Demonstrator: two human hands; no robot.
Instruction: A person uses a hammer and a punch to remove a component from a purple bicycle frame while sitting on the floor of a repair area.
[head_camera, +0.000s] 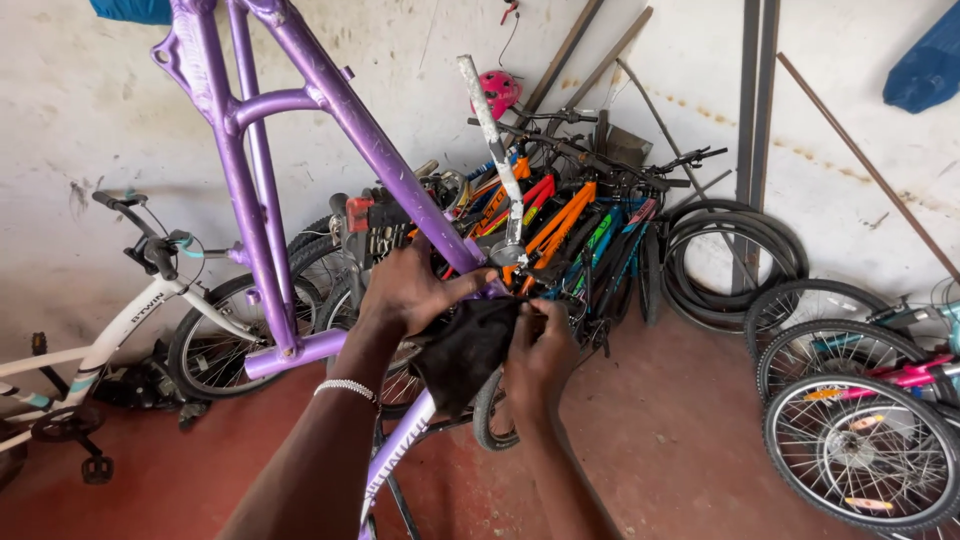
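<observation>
From the head camera, a purple bicycle frame (330, 110) stands upside-down in the middle of the view, with no wheels on it. Both hands meet at the joint where its tubes come together. The left hand (410, 290) is closed around the purple tube there, fingers curled over the top, and a white bead bracelet (347, 388) sits on that wrist. The right hand (540, 355) pinches a black cloth (465, 350) and presses it against the same joint — the cloth hangs down between the two hands. Just above them a grey metal post (497, 150) rises from the frame.

Behind, a pile of bicycles (570, 230) leans on the white wall. A white bicycle (130, 320) stands at the left, loose wheels (860, 450) lie at the right, on a red floor (680, 440).
</observation>
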